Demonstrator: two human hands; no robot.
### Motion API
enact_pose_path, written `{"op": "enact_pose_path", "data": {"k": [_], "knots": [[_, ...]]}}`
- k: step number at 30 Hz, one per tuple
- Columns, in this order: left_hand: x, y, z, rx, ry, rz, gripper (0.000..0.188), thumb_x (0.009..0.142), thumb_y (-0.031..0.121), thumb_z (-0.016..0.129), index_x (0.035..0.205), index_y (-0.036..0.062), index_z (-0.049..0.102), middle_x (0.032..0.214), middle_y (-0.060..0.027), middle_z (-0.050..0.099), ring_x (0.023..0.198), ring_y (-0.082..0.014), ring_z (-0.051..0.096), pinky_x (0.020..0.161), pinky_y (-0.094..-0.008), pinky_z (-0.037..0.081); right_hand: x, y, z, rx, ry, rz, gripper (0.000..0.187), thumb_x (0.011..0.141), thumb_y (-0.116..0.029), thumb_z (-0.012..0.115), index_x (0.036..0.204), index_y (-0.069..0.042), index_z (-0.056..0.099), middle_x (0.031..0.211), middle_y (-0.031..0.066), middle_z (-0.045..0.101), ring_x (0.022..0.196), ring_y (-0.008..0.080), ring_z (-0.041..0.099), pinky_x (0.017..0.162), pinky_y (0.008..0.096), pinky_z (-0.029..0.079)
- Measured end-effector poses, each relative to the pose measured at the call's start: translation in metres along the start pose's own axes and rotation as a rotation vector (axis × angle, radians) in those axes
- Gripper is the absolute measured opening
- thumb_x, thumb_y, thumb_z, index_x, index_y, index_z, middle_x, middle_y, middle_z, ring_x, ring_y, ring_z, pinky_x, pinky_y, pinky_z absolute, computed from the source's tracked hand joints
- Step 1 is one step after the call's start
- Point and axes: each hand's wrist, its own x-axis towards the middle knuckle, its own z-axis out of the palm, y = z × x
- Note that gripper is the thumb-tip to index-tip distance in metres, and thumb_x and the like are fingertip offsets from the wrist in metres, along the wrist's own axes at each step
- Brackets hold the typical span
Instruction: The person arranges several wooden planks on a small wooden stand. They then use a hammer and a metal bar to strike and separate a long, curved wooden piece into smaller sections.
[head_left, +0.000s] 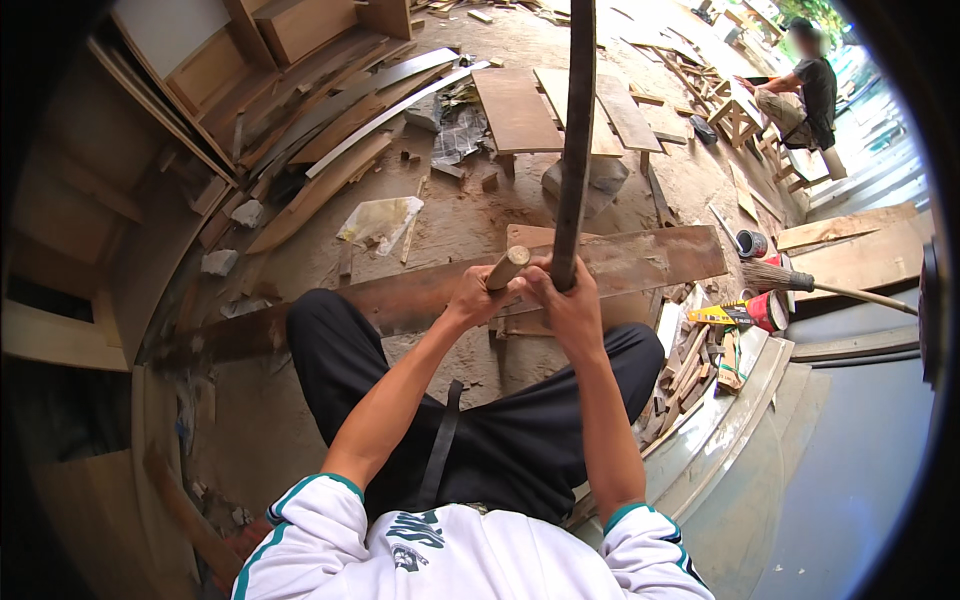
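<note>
Out in front of my lap, my left hand (478, 297) is closed around a round, pale wooden handle (511, 264), its blunt end pointing up. My right hand (566, 310) grips the lower part of a long, narrow dark bar (577, 120), which rises past the top of the view. Both hands are close together, their fingers nearly meeting; whatever lies below the handle is hidden by them. Beneath them, a long brown plank (400, 293) lies across, between my bent knees, with a shorter board (620, 308) by it.
Low wooden boards on supports (517, 108) stand ahead. At left are a cabinet frame (215, 75) and stacked strips (380, 110). To the right lie a brush with a long handle (780, 276), an open can (750, 242) and wood scraps (690, 365). Another person (815, 95) sits far right.
</note>
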Motion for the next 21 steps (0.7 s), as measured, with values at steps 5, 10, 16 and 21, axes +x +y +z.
{"op": "enact_pose_path", "data": {"k": [5,10,16,21], "knots": [[-0.001,0.001,0.009,0.081,0.151,0.145,0.035,0.089,0.02,0.07,0.062,0.0042,0.053,0.057,0.0067,0.046,0.056,-0.004,0.042,0.048,-0.0277,0.035,-0.047,-0.021,-0.037,0.115,0.141,0.195,0.026,0.099,-0.034,0.059,0.1,-0.008,0.053,0.066,-0.0014,0.05,0.044,0.0072,0.047,0.038,0.0225,0.039],[-0.002,0.002,0.014,0.019,0.143,0.192,0.03,0.087,0.018,0.068,0.067,0.0021,0.053,0.057,0.001,0.046,0.056,-0.0057,0.042,0.049,-0.0292,0.038,-0.078,-0.011,-0.044,0.393,0.315,0.268,0.036,0.101,-0.047,0.052,0.094,-0.011,0.05,0.062,-0.002,0.045,0.039,0.0084,0.043,0.034,0.0243,0.034],[-0.01,-0.004,0.006,-0.012,0.116,0.198,0.024,0.087,0.014,0.066,0.069,0.0019,0.057,0.057,-0.0001,0.048,0.055,-0.0061,0.046,0.05,-0.0291,0.039,-0.118,-0.015,-0.009,0.211,0.059,0.605,0.034,0.099,-0.042,0.059,0.09,-0.012,0.047,0.06,-0.0015,0.043,0.036,0.009,0.041,0.031,0.0254,0.032],[-0.008,0.004,0.008,-0.022,0.118,0.231,0.027,0.088,0.011,0.065,0.066,0.0028,0.053,0.057,0.002,0.046,0.054,-0.0055,0.043,0.048,-0.0278,0.037,-0.098,-0.02,-0.046,0.405,0.395,0.279,0.035,0.1,-0.042,0.055,0.089,-0.009,0.048,0.058,-0.0014,0.043,0.036,0.0097,0.043,0.031,0.0259,0.036]]}}
